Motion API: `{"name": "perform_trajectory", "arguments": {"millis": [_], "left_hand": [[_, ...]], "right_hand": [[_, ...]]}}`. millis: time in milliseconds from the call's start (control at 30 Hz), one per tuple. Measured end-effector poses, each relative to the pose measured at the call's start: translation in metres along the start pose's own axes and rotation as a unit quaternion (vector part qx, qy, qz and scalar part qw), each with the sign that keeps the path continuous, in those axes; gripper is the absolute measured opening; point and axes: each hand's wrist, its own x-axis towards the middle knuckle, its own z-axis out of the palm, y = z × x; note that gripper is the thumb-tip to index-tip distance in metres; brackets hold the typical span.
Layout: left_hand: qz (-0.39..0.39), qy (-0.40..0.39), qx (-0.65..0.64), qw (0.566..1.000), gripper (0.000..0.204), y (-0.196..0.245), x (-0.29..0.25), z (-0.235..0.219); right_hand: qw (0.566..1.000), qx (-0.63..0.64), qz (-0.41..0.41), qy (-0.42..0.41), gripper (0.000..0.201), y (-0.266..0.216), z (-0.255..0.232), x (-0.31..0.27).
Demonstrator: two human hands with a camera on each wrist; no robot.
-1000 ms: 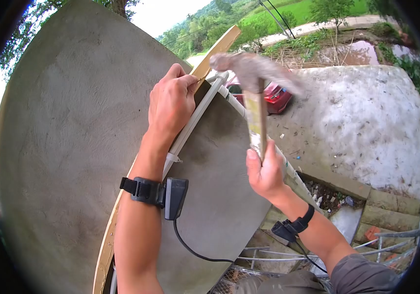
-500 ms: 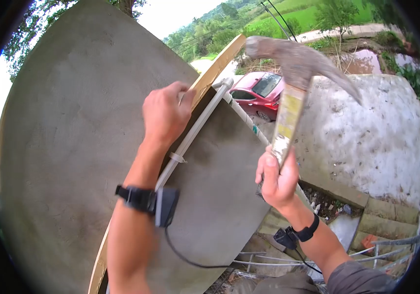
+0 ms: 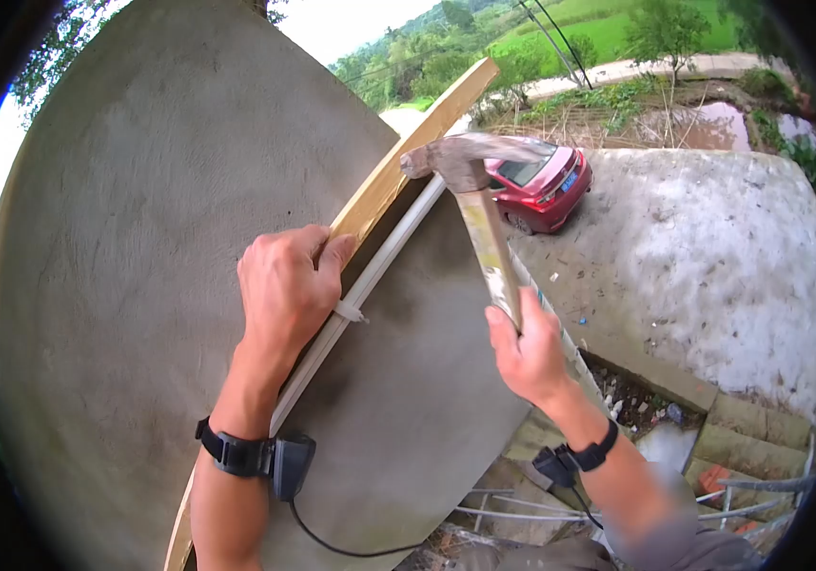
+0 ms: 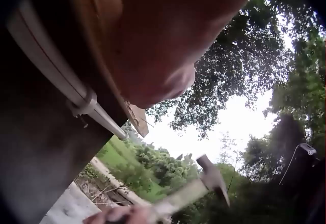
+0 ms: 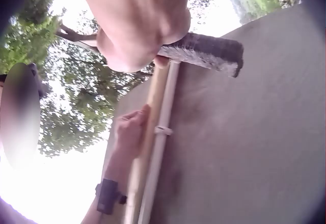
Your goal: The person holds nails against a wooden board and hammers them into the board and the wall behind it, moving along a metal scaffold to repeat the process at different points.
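Note:
A long pale wooden strip [image 3: 417, 152] runs along the edge of a grey cement slab. My left hand [image 3: 289, 290] grips it partway along, with the thumb on the side facing the white pipe [image 3: 384, 252]. In my right hand [image 3: 531, 352] I hold a claw hammer [image 3: 487, 243] by its worn, paint-marked handle. Its striking face overlaps the strip in the head view, farther up than my left hand. The left wrist view shows the hammer [image 4: 211, 177] apart from the strip's end [image 4: 137, 119]. Behind my right hand, the rough hammer head [image 5: 214, 55] shows in the right wrist view.
The cement slab [image 3: 141, 190] fills the left side. A white clip [image 3: 349, 311] sits on the pipe. Below are a red car [image 3: 541, 186], a pale concrete yard [image 3: 703, 257], steps [image 3: 750, 419] and metal bars [image 3: 522, 514]. Both wrists carry strapped cameras with cables.
My left hand has slid down along the strip, away from its upper end. The hammer rose to the right, then came back left toward the strip. The head view has shifted slightly.

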Motion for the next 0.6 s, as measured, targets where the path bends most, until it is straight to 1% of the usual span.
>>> {"name": "perform_trajectory", "arguments": {"millis": [33,100,167,200,233,300,367,400,433,467,500,533,567,600], "left_hand": [[0.006,0.009,-0.002,1.0,0.021,-0.001,0.0,0.002],[-0.002,-0.001,-0.004,1.0,0.021,-0.001,-0.001,0.003],[-0.012,-0.003,-0.004,1.0,0.021,-0.001,-0.001,0.003],[-0.016,-0.007,-0.01,1.0,0.021,0.0,-0.001,0.002],[-0.02,-0.011,-0.014,1.0,0.021,0.0,0.0,0.002],[-0.023,-0.011,-0.016,1.0,0.021,-0.001,0.0,0.002],[-0.027,-0.011,-0.022,0.999,0.021,-0.001,-0.001,0.002],[-0.023,-0.008,-0.022,0.999,0.021,-0.001,-0.001,0.003],[-0.019,-0.002,-0.022,1.0,0.021,-0.002,-0.001,0.003],[-0.021,0.003,-0.023,1.0,0.021,-0.002,-0.002,0.003],[-0.012,0.003,-0.015,1.0,0.021,-0.002,-0.003,0.003],[-0.006,0.008,-0.006,1.0,0.021,-0.003,-0.002,0.003],[-0.008,0.012,-0.007,1.0,0.021,-0.003,-0.001,0.003],[-0.007,0.01,-0.013,1.0,0.021,-0.003,-0.002,0.003]], "right_hand": [[1.0,-0.002,-0.004,-0.001,0.018,-0.002,-0.005,0.003],[0.995,0.008,-0.06,0.08,0.015,-0.012,-0.015,-0.005],[0.967,0.157,-0.134,0.152,0.017,-0.034,-0.018,0.0],[0.962,0.157,-0.176,0.14,0.018,-0.036,-0.025,0.001],[0.96,0.14,-0.193,0.144,0.026,-0.046,-0.028,0.001],[0.932,0.205,-0.221,0.202,0.023,-0.042,-0.009,0.002],[0.959,0.09,-0.231,0.139,0.017,-0.01,0.0,0.003],[0.99,-0.025,-0.103,0.098,0.019,-0.002,0.007,0.002],[0.989,-0.026,-0.109,0.096,0.019,0.001,0.001,-0.001],[0.998,-0.024,-0.026,0.046,0.018,0.0,-0.005,-0.002],[0.998,-0.021,0.058,-0.001,0.017,-0.007,-0.012,-0.002],[0.995,0.017,0.09,-0.024,0.017,-0.009,-0.025,-0.003],[0.996,0.015,0.086,-0.026,0.017,-0.015,-0.033,-0.001],[0.998,0.023,0.055,0.007,0.017,-0.023,-0.04,-0.004]]}}
